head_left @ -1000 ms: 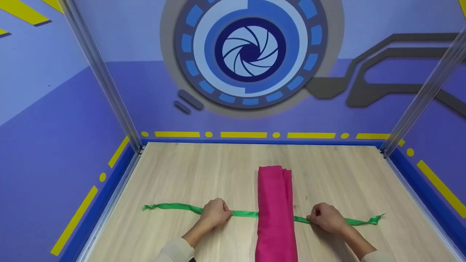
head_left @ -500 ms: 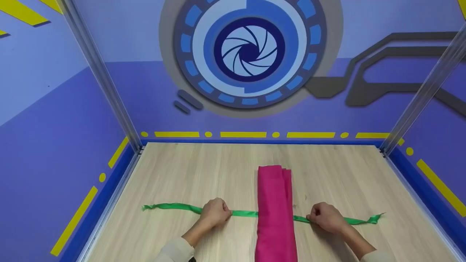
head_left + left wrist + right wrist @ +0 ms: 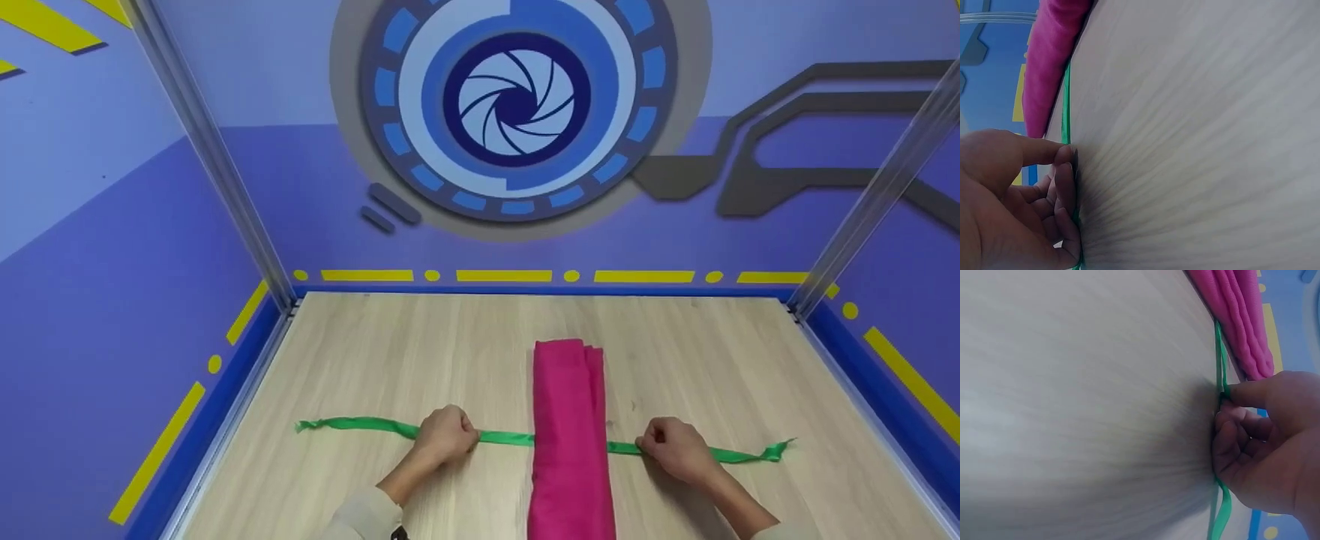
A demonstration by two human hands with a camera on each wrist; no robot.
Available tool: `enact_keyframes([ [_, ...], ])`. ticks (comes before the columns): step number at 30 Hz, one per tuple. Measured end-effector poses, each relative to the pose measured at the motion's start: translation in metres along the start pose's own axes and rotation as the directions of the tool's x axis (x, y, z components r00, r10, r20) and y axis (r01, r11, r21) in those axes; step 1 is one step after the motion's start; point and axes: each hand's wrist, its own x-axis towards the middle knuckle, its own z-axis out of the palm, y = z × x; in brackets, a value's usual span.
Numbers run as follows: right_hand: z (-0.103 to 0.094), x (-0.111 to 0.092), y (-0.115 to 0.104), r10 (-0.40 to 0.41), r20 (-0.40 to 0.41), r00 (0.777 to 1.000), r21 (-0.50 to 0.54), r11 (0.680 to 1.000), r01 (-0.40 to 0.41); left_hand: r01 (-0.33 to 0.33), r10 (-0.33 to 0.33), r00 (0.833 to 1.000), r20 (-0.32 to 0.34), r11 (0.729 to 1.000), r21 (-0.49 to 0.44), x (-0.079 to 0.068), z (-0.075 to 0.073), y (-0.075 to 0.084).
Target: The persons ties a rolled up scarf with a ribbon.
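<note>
A folded magenta cloth [image 3: 570, 442] lies lengthwise on the wooden table, its layered edges showing in the right wrist view. Beneath it passes a green ribbon [image 3: 506, 438], reaching out to both sides. My left hand [image 3: 448, 435] pinches the ribbon a short way left of the cloth. To the right, my right hand [image 3: 677, 448] pinches the ribbon between thumb and fingers, as the right wrist view also shows. Both hands stay low against the tabletop. The ribbon's frayed ends trail outward past each hand, and its middle is hidden by the cloth.
The pale wooden table [image 3: 420, 337] ends at a blue printed back wall [image 3: 300, 202]. Side walls stand left and right, with metal posts [image 3: 225, 172] in the corners.
Hands, ribbon and cloth hold nearly the same places. The head view has shifted very slightly.
</note>
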Motion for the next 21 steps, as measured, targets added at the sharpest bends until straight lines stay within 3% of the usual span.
enact_keyframes([
  [8, 0.003, 0.003, -0.005, 0.051, -0.052, 0.997, 0.169, 0.985, -0.041, -0.038, 0.038, 0.999, -0.035, 0.999, -0.012, 0.005, 0.0, -0.001],
  [12, 0.005, 0.004, -0.011, 0.09, -0.086, 0.992, 0.33, 0.942, -0.057, -0.075, 0.069, 0.995, -0.077, 0.993, -0.087, 0.006, 0.002, 0.003],
  [18, 0.007, 0.007, -0.02, 0.167, -0.039, 0.985, 0.648, 0.755, -0.102, -0.102, 0.068, 0.989, -0.135, 0.958, -0.27, 0.011, 0.008, 0.01],
  [19, 0.007, 0.007, -0.022, 0.176, -0.029, 0.984, 0.681, 0.724, -0.109, -0.098, 0.058, 0.99, -0.128, 0.937, -0.335, 0.012, 0.01, 0.011],
  [21, 0.007, 0.007, -0.025, 0.187, -0.016, 0.982, 0.739, 0.664, -0.114, -0.072, 0.03, 0.996, -0.088, 0.848, -0.524, 0.014, 0.014, 0.015],
])
